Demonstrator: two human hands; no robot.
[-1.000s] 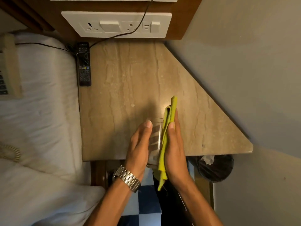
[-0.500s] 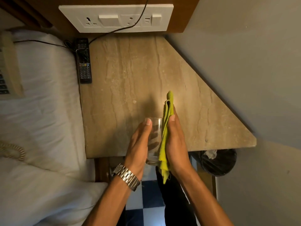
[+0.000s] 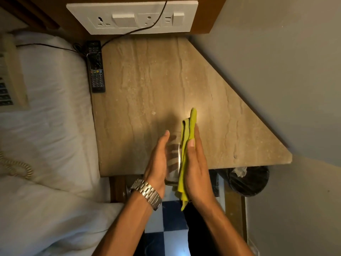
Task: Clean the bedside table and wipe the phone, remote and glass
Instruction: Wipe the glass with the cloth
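A clear glass [image 3: 173,159] is held above the near edge of the beige marble bedside table [image 3: 147,80]. My left hand [image 3: 158,159] grips its left side. My right hand [image 3: 197,167] presses a folded yellow-green cloth [image 3: 186,145] flat against its right side. A black remote [image 3: 96,69] lies at the table's far left edge. The beige phone [image 3: 9,71] sits on the white bed at the left, its coiled cord [image 3: 16,167] trailing nearer me.
A white switch and socket panel [image 3: 132,15] is on the wooden wall behind the table, with a black cable [image 3: 140,30] running from it. A black-lined waste bin [image 3: 247,180] stands below the table's right corner. A grey wall borders the right side.
The cloth in my right hand has slid along the side of the glass, up and then back. My left hand keeps its hold on the glass. The view shifted slightly.
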